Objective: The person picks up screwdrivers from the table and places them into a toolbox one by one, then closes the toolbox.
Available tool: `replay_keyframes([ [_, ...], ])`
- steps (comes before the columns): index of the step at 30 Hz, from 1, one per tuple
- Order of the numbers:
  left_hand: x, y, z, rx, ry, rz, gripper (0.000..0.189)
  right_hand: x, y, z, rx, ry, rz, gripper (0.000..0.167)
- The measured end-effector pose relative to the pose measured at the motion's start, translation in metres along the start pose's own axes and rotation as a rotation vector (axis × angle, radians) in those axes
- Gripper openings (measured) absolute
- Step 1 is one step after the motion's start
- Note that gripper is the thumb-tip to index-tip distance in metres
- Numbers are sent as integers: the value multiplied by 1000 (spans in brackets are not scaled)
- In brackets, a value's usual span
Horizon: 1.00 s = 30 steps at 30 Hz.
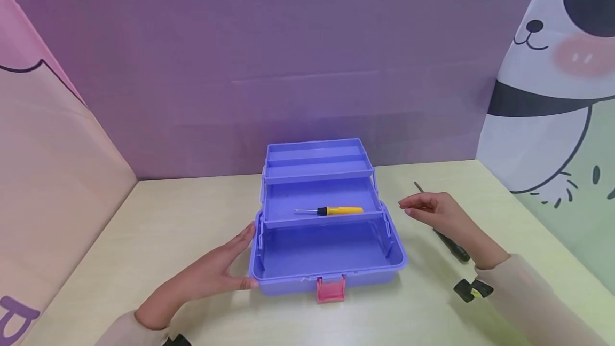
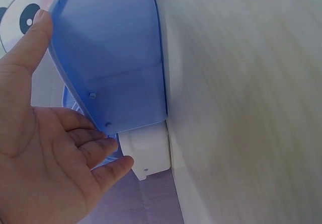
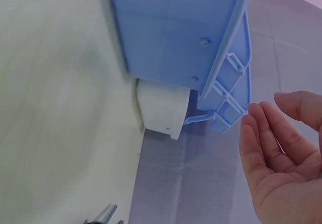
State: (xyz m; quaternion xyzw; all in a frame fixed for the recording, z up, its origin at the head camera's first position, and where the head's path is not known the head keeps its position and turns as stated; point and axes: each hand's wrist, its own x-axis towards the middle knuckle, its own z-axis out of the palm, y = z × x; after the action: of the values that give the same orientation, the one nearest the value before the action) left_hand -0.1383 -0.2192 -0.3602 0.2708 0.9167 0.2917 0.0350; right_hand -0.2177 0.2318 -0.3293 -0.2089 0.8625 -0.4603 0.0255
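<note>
Nearest the person, the left hand lies spread against the left side of the box, thumb at the front corner and fingers along the wall, apparently to steady it rather than to lift. The box stands on the table with its pink latch hanging at the front, a placing that likely keeps the deep well within easy reach. Off to the right, the dark driver lies slantwise on the table, passing beneath the right hand, which hovers with fingers softly bent and holds nothing (the right wrist view shows thumb and fingertips apart). Farther in, the yellow driver rests crosswise in the lower tray, near the front edge, handle rightward; the tray's wide, shallow shape probably suits that lie. Beyond it, the upper tray is stepped back on side arms, so neither tray covers the other. Last comes the purple backdrop.
</note>
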Motion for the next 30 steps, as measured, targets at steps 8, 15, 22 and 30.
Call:
replay_keyframes([
  [8,1,0,0,1,-6,-3,103,-13,11,-4,-13,6,2,27],
  [15,2,1,1,-2,-10,3,102,-23,21,-8,-35,40,10,26],
  [22,0,1,-1,9,-2,-15,103,-28,29,-8,-1,45,25,28],
  [30,2,0,3,12,5,12,101,-38,37,-14,-62,98,36,26],
])
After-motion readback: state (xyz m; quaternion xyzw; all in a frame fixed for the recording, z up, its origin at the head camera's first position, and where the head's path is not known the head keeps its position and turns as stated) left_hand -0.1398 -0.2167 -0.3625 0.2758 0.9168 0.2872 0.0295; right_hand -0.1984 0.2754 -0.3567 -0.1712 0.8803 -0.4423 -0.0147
